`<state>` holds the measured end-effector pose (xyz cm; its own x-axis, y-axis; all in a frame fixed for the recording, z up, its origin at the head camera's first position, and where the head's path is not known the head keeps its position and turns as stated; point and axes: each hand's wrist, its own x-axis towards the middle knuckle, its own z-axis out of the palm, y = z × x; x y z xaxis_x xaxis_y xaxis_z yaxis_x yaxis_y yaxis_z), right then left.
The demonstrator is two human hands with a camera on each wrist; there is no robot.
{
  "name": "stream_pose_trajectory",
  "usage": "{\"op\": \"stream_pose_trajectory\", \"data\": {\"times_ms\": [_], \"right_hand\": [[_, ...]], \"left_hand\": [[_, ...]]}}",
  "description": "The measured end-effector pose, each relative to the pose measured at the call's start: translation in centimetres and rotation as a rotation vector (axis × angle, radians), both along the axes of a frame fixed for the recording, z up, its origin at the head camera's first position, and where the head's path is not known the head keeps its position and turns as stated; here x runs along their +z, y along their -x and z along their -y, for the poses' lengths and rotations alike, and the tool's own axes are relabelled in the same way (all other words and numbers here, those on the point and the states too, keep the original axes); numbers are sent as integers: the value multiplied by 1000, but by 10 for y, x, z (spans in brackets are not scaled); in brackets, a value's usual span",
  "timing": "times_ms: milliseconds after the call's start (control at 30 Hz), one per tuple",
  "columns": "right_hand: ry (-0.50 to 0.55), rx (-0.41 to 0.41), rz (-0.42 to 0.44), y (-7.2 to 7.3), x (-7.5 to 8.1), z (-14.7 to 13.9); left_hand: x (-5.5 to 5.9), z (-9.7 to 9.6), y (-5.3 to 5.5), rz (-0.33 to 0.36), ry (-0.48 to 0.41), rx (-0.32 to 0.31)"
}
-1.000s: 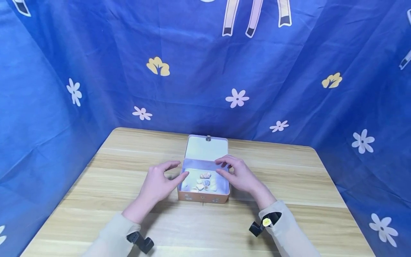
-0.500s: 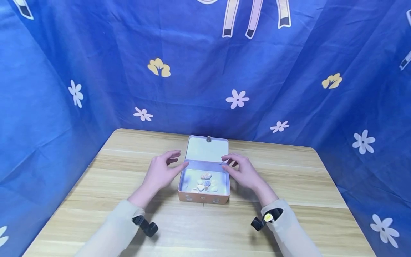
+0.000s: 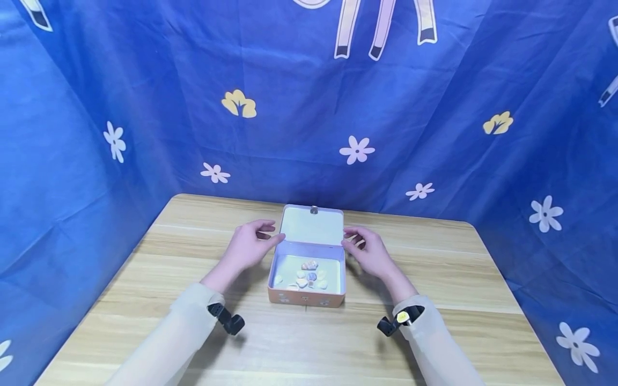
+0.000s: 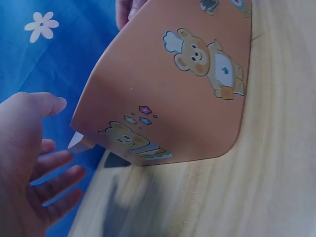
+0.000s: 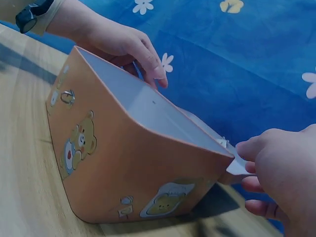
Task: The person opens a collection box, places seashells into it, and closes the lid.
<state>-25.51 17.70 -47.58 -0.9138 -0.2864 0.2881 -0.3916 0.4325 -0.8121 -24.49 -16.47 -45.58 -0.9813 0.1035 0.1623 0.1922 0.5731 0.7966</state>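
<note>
An orange hinged tin box [image 3: 292, 296] stands on the table with its lid [image 3: 313, 225] tipped back. Several small seashells [image 3: 309, 265] lie on its white floor. My left hand [image 3: 253, 244] is beside the left hinge corner, thumb toward the lid; the left wrist view has this hand [image 4: 29, 153] with spread fingers and a gap to the box wall. At the opposite corner is my right hand [image 3: 370, 254]. In the right wrist view the thumb of the right hand [image 5: 281, 173] is close to the lid's edge; whether it touches is unclear. Neither hand holds anything.
The wooden table [image 3: 309, 343] extends around the box to both sides and the front. A blue patterned cloth [image 3: 289, 134] hangs behind and beside it. A latch [image 3: 314, 210] sits at the lid's far edge.
Both hands have moved from over the box's interior back and outward to its hinge corners. The box, the tipped-back lid and the seashells stay in place.
</note>
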Motion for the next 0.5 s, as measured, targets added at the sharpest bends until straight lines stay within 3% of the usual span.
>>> {"op": "stream_pose_trajectory", "data": {"times_ms": [233,500], "right_hand": [[13,-34,53,6,-9,0],[26,-50,90,14,-15,-3]], "left_hand": [[-8,0,12,-10,-1,3],[-13,3,22,31,-33,1]]}}
